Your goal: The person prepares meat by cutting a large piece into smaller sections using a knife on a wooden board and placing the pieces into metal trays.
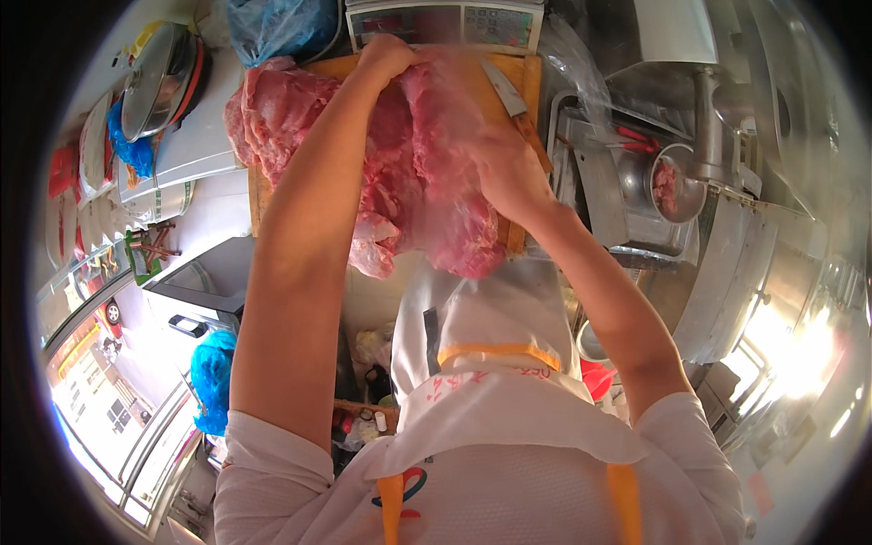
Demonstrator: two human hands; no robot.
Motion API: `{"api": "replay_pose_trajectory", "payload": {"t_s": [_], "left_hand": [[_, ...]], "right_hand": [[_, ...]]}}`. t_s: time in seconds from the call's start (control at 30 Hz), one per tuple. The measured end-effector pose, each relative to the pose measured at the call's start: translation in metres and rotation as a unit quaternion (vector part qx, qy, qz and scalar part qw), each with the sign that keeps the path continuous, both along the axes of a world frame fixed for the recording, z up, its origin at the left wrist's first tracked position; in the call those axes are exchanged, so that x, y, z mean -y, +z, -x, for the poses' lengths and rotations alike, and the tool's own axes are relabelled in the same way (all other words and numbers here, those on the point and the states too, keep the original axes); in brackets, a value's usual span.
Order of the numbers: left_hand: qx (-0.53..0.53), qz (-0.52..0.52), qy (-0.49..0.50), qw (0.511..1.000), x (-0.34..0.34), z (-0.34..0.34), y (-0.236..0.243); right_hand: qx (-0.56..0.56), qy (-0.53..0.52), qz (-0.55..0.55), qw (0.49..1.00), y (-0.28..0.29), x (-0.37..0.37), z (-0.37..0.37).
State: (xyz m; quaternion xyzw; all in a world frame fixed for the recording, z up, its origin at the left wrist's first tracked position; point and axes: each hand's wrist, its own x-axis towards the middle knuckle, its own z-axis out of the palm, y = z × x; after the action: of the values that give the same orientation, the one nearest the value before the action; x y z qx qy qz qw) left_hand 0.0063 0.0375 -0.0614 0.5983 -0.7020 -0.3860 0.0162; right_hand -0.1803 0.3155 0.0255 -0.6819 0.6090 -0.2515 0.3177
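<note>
So there's a big slab of raw meat (pixel 392 173) sprawled over a wooden cutting board (pixel 531 80), spilling past the near edge. Left grip (pixel 389 58) is bunched at its far edge, fingers mostly hidden, so can't tell if it's pinching. Right grip (pixel 505 162) is on the meat's right side, too blurry to say spread or closed. Knife (pixel 506 89) lies on the board's far right; metal bowl (pixel 688 188) with meat bits sits further right.
</note>
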Motion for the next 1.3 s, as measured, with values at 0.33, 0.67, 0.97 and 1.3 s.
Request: {"api": "replay_pose_trajectory", "payload": {"t_s": [0.33,0.67,0.97,1.3], "left_hand": [[-0.020,0.322,-0.050,0.945,-0.075,0.011,0.048],[-0.153,0.181,-0.129,0.963,-0.137,-0.010,0.078],[-0.143,0.053,-0.066,0.986,-0.125,-0.007,0.080],[-0.138,0.128,-0.027,0.982,-0.134,-0.001,0.075]], "right_hand": [[0.083,-0.082,0.026,0.993,0.003,-0.017,0.014],[0.070,-0.098,0.071,0.990,-0.003,-0.005,0.012],[0.069,-0.007,0.064,0.996,-0.038,0.039,0.003],[-0.106,-0.006,0.175,0.979,-0.068,0.032,0.019]]}}
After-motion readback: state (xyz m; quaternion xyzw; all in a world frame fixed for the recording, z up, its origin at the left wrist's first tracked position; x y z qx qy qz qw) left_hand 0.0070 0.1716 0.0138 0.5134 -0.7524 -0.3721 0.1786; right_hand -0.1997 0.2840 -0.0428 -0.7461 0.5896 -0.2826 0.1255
